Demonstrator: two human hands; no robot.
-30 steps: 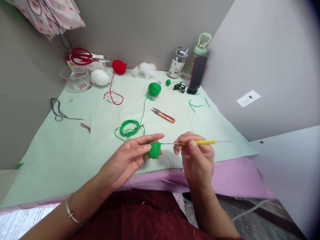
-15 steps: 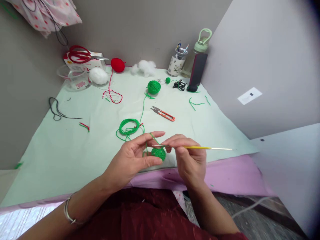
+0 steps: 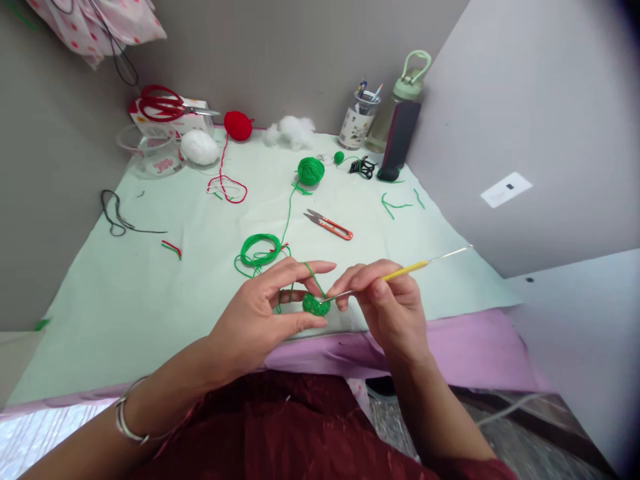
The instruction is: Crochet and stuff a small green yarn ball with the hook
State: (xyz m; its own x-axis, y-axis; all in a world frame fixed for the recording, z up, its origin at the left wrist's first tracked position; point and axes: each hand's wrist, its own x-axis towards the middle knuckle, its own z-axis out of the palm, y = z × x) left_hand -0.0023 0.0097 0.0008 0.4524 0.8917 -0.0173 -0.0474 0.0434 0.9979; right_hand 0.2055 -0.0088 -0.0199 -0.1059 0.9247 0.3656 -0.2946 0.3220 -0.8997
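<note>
Between the thumb and fingers of my left hand (image 3: 273, 303) sits a small round green crochet piece (image 3: 315, 305), with white showing at its top. Green working yarn (image 3: 313, 275) loops over the left index finger and runs down to the piece. My right hand (image 3: 387, 300) grips a crochet hook (image 3: 406, 270) with a yellow handle. The hook's metal tip meets the top of the piece; whether it is inside a stitch, I cannot tell. A loose coil of green yarn (image 3: 243, 255) lies just beyond my left hand and leads back to a green yarn ball (image 3: 311, 172).
Orange thread snips (image 3: 330, 225) lie past my hands. At the back are a red yarn ball (image 3: 239, 125), white yarn ball (image 3: 199, 147), white stuffing (image 3: 291, 132), red-handled scissors (image 3: 163, 105), a pen cup (image 3: 356, 127) and a water bottle (image 3: 387, 117). Dark cord (image 3: 117, 217) lies left.
The crochet hook has tilted from nearly level to slanting, its rear end raised and its tip lowered onto the piece. My right hand has turned and shifted slightly right. The view has shifted slightly.
</note>
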